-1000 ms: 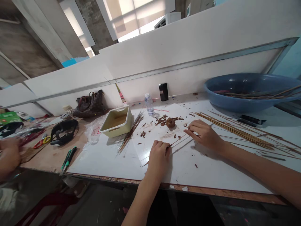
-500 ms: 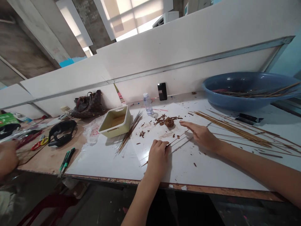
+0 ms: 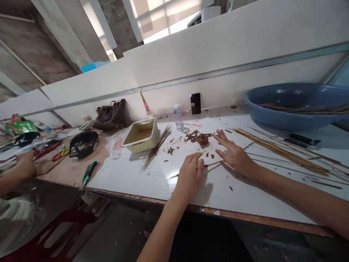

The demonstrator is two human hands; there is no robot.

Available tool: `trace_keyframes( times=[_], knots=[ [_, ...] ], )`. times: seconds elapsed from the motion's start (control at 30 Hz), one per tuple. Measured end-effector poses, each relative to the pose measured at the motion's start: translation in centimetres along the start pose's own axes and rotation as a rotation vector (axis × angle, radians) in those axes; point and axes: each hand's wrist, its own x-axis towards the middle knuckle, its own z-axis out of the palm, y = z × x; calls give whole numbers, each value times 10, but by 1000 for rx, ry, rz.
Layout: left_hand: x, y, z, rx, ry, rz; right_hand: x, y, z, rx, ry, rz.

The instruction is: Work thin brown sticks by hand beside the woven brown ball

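White-topped workbench (image 3: 131,174), head view: the left hand (image 3: 189,174) curls its fingers over a thin wooden stick (image 3: 214,164), while the right hand (image 3: 236,156) lies open, fingers spread, near a crumbly brown lump (image 3: 202,139).

Between my left hand (image 3: 189,174) and my right hand (image 3: 234,157), only a thin stick (image 3: 214,163) crosses the white worktop (image 3: 218,198), so I have room to move along the near edge. Just ahead, a brown clump (image 3: 202,139) and its chips (image 3: 194,135) lie in my way. To the right, long bamboo sticks (image 3: 280,153) fan across my path to the blue basin (image 3: 261,109). To the left, a pile of thin sticks (image 3: 156,149) and a cream tray (image 3: 140,135) block a straight reach.
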Motion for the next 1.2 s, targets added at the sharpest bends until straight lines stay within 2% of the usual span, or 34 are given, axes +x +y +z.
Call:
trace_keyframes(
  times=[0.07,0.13,0.2,0.23,0.27,0.37,0.43,0.5,0.6,0.83,0.97,1.07,1.2],
  knots=[
    [5,14,-9,-258,30,19,5,-17,6,292,-10,112],
    [19,33,-20,-574,36,57,20,-43,14,605,-80,169],
    [44,55,-34,-869,31,78,45,-74,23,850,-257,184],
    [60,65,-41,-964,65,73,60,-91,27,949,-315,175],
    [78,74,-49,-1048,109,52,77,-106,30,1047,-318,146],
    [130,90,-74,-1273,201,44,128,-141,35,1264,-167,86],
    [159,95,-85,-1292,238,89,155,-153,34,1333,-42,64],
    [179,98,-89,-1261,242,138,172,-154,31,1365,40,54],
    [194,101,-82,-1216,269,145,181,-144,29,1367,82,76],
    [215,81,-35,-1304,280,129,190,-103,34,1332,224,226],
    [222,71,-16,-1291,226,68,200,-81,35,1341,266,341],
    [225,69,-15,-1359,222,62,203,-74,32,1315,233,348],
    [229,65,-26,-1441,249,78,200,-79,30,1251,170,271]
  ],
)
